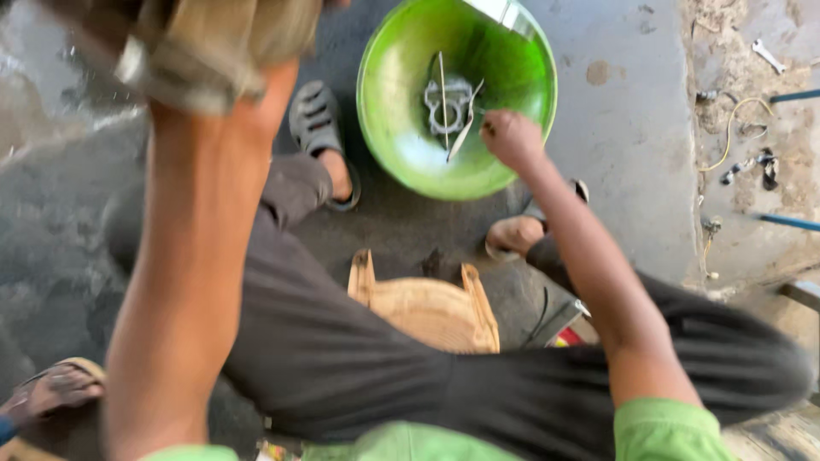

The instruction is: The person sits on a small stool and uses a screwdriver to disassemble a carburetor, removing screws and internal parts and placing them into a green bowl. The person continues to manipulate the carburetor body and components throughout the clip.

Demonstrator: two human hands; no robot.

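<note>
A bright green basin stands on the concrete floor in front of me. In it lie a grey metal part and two thin pale strips. My right hand reaches into the basin at its right side, fingers curled shut just beside the strips; I cannot tell if it pinches anything. My left arm is raised toward the top left. My left hand is mostly hidden under a blurred tan cloth-like bundle, so its grip does not show.
I sit on a low wooden stool, with my sandalled feet on either side of the basin. Another person's sandalled foot is at the bottom left. A wrench, wires and blue rods lie at the right.
</note>
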